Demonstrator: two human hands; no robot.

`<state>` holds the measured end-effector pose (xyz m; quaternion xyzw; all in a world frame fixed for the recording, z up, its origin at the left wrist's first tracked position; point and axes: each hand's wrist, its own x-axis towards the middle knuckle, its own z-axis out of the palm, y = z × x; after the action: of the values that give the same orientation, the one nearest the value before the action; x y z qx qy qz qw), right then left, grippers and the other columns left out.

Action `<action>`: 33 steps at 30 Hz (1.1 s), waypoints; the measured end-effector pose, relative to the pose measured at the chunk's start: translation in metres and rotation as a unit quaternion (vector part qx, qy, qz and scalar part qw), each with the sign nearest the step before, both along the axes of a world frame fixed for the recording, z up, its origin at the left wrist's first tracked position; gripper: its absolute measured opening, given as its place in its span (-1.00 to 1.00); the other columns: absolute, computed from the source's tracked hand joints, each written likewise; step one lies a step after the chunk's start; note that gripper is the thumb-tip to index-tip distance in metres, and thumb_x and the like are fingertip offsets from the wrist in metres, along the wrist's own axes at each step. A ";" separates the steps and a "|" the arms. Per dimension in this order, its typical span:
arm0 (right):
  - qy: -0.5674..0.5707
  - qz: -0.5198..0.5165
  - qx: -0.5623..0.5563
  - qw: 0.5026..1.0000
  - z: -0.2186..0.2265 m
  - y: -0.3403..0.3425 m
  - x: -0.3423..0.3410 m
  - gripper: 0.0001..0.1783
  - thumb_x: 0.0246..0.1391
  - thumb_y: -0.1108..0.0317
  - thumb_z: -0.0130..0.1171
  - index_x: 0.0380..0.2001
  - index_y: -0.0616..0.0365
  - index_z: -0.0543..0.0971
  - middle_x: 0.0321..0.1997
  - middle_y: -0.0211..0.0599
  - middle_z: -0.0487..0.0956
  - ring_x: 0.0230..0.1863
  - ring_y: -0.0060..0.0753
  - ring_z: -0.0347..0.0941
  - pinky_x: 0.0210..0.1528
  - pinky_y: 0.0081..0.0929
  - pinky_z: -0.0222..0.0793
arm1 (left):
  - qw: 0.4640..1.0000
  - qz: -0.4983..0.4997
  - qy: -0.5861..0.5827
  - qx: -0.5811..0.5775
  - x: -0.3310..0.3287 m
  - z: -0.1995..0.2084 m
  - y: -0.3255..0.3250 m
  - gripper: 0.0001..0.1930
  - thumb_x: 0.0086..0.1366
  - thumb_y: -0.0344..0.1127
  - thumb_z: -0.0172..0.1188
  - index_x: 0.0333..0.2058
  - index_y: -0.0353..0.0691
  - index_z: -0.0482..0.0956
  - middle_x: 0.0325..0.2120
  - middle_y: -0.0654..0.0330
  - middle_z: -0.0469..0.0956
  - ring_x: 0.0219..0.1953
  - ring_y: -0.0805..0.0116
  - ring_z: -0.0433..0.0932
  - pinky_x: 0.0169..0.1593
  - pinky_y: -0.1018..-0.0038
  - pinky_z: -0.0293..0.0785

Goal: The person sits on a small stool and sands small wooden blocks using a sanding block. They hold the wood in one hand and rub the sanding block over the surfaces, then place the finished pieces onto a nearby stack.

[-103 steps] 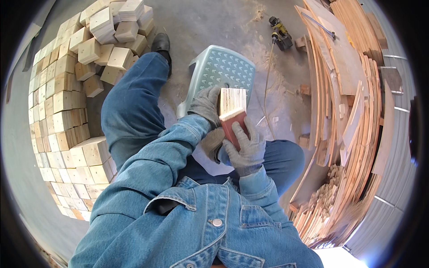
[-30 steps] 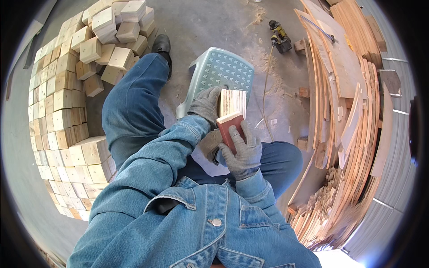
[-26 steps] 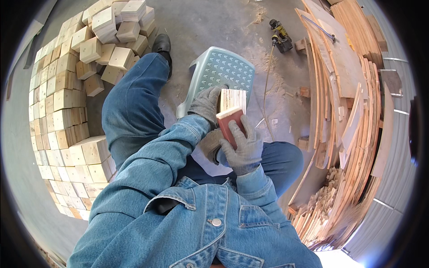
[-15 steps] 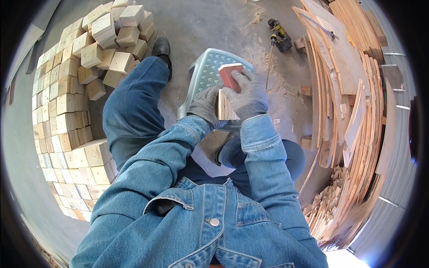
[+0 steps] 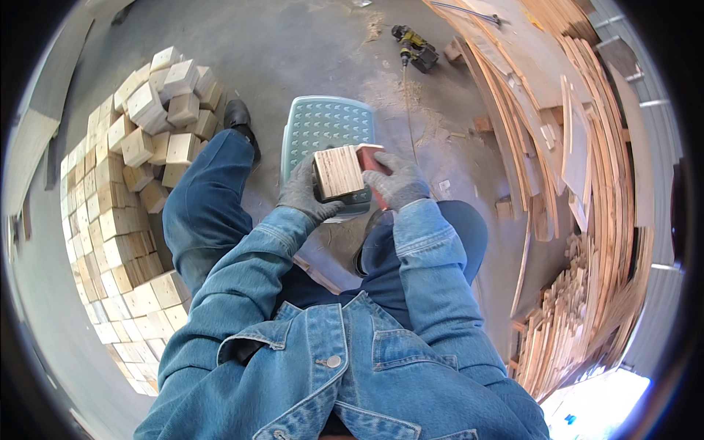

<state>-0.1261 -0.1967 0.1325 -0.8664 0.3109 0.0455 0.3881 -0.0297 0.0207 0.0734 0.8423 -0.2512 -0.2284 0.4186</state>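
On the left I see many pale wooden blocks, stacked [image 5: 121, 224] like fat bricks. The left hand [image 5: 299, 192], in a gray cloth glove, holds tight to a boxy plywood block [image 5: 341, 172] with thin stripes. It is above a pale blue plastic step stool [image 5: 326, 121] with little marks all over. Just right of the block, the gloved right hand [image 5: 402, 181] grips a flat, red sanding block [image 5: 369, 157]. Next come a yellow-and-black drill [image 5: 418, 53] and long, thin wooden boards [image 5: 603, 139].
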 end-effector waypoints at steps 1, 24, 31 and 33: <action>-0.035 0.013 -0.026 0.999 -0.011 0.001 -0.001 -0.29 0.03 0.05 0.56 0.21 0.13 0.67 0.28 0.02 0.63 0.28 0.03 0.59 0.38 -0.19 0.45 | 1.000 -0.004 -0.002 0.000 -0.002 0.000 -0.001 0.23 -0.14 -0.14 0.75 0.48 -0.14 0.18 0.33 -0.08 0.39 0.40 -0.05 0.41 0.47 0.18 0.37; -0.053 0.063 -0.105 0.991 -0.019 0.019 -0.057 -0.29 0.07 0.07 0.56 0.23 0.21 0.64 0.33 0.04 0.59 0.33 0.03 0.54 0.41 -0.22 0.42 | 0.996 0.025 -0.038 -0.076 -0.020 -0.037 0.013 0.34 -0.34 -0.23 0.82 0.46 -0.23 0.20 0.31 -0.10 0.38 0.30 -0.03 0.50 0.39 0.19 0.48; -0.141 0.016 -0.134 0.981 -0.012 0.031 -0.067 -0.26 0.00 0.11 0.59 0.21 0.24 0.63 0.39 0.12 0.51 0.35 0.19 0.49 0.43 -0.12 0.40 | 0.729 0.158 0.573 -0.341 -0.014 -0.017 -0.014 0.20 0.03 0.35 0.54 0.52 -0.09 0.17 0.41 0.22 0.41 0.48 0.08 0.28 0.64 -0.01 -0.09; -0.183 0.029 -0.177 0.967 -0.009 0.042 -0.075 -0.26 -0.04 0.11 0.59 0.20 0.21 0.64 0.40 0.13 0.49 0.30 0.25 0.51 0.40 -0.05 0.42 | 0.733 0.145 0.556 -0.365 -0.011 -0.032 -0.014 0.15 0.06 0.39 0.49 0.49 -0.08 0.23 0.40 0.22 0.43 0.47 0.09 0.28 0.64 -0.01 -0.09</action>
<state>-0.2008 -0.1545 0.1230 -0.9234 0.2124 -0.1588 0.2775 -0.0411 0.0071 0.0409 0.3738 0.0876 -0.4827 0.7871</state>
